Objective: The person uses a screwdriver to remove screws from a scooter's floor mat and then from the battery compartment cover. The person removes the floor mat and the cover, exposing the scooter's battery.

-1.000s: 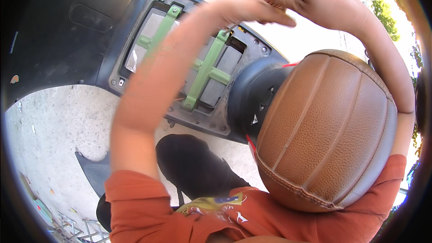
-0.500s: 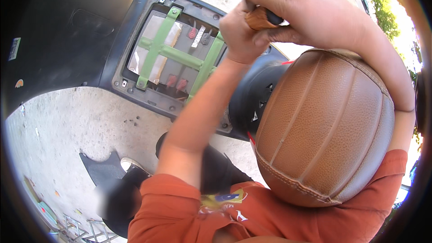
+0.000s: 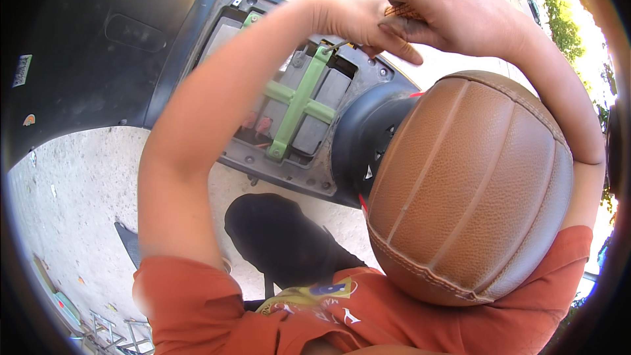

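My right hand [image 3: 453, 10] is closed round the orange-brown handle of a screwdriver [image 3: 402, 10]. Its thin shaft runs down to the upper end of a green metal bracket [image 3: 305, 89], at a bolt. Beside the handle and over the shaft lies my left hand [image 3: 358, 23], somewhat blurred, with its fingers stretched out. The bracket crosses grey batteries [image 3: 322, 98] set in a framed opening of a dark vehicle body [image 3: 263, 156]. My left forearm hides part of this opening and another green strip. Reddish terminals [image 3: 263, 123] show near the bracket.
A brown stitched leather seat [image 3: 473, 190] fills the right, close to my right arm. The black body panel [image 3: 98, 33] spreads at left. My black-clad knee [image 3: 269, 230] is below the opening. On the concrete floor [image 3: 85, 184] lies part of a dark flat piece [image 3: 127, 242].
My left forearm has swung left and up, and its fingers have loosened from the handle. The handle has shifted slightly right. The bracket end and screwdriver shaft now show.
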`<act>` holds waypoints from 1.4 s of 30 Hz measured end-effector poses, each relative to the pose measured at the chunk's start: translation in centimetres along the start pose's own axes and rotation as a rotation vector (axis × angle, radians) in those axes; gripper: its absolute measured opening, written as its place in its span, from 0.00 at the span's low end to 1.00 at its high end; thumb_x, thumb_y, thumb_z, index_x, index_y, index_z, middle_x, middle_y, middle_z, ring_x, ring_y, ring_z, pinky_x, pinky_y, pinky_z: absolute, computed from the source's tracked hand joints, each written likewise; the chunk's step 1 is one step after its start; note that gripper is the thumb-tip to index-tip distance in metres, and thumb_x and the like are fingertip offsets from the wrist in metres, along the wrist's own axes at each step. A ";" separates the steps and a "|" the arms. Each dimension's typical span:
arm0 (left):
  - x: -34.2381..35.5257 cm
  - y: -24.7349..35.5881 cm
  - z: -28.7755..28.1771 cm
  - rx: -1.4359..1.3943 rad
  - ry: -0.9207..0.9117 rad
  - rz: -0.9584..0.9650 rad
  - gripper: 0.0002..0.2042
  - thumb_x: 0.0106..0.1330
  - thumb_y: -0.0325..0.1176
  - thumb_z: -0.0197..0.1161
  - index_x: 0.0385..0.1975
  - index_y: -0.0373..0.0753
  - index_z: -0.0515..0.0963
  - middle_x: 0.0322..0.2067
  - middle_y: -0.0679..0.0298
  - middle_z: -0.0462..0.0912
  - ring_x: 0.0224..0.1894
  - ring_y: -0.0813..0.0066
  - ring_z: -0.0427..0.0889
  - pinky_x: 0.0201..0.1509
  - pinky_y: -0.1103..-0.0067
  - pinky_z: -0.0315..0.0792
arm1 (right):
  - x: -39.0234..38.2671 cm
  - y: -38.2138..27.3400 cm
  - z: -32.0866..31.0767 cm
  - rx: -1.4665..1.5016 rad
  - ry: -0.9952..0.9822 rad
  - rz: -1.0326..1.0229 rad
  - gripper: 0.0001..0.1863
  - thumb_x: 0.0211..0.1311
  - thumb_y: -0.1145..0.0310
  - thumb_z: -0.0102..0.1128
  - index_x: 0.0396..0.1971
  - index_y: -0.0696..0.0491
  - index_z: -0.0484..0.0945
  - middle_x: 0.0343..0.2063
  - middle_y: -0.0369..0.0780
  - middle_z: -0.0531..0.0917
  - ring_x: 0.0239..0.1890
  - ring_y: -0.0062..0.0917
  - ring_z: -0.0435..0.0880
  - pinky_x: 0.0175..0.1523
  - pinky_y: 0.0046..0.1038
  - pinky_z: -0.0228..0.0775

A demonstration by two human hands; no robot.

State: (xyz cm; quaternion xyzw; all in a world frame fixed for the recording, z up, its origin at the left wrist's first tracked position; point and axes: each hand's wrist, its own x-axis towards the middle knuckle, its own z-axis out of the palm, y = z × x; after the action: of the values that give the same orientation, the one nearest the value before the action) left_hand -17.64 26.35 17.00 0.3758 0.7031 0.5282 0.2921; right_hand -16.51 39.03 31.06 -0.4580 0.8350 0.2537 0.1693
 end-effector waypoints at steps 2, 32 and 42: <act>1.7 -3.0 2.5 0.002 0.417 0.384 0.19 0.63 0.50 0.70 0.39 0.39 0.81 0.33 0.59 0.86 0.35 0.64 0.85 0.37 0.72 0.77 | -0.5 0.7 0.6 0.110 0.080 -0.032 0.17 0.65 0.56 0.59 0.33 0.55 0.68 0.15 0.45 0.77 0.20 0.48 0.79 0.25 0.43 0.70; 2.4 -4.7 5.7 0.022 1.011 0.549 0.10 0.58 0.37 0.70 0.30 0.38 0.80 0.23 0.57 0.81 0.29 0.53 0.83 0.33 0.67 0.76 | 0.0 -0.7 -1.0 0.487 0.062 -0.013 0.15 0.65 0.63 0.62 0.32 0.59 0.69 0.24 0.49 0.80 0.31 0.47 0.80 0.37 0.40 0.71; 6.6 -4.5 7.9 0.222 1.697 0.402 0.10 0.52 0.36 0.70 0.26 0.41 0.75 0.22 0.58 0.80 0.27 0.48 0.83 0.29 0.64 0.75 | -1.0 -3.5 -2.5 0.301 0.143 0.250 0.24 0.65 0.52 0.63 0.34 0.62 0.75 0.27 0.55 0.81 0.35 0.53 0.81 0.41 0.44 0.73</act>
State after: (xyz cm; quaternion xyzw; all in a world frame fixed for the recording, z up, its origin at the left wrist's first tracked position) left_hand -15.88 35.30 10.43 -0.0007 0.6508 0.5996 -0.4658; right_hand -13.12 36.68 32.64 -0.3371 0.9237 0.1119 0.1433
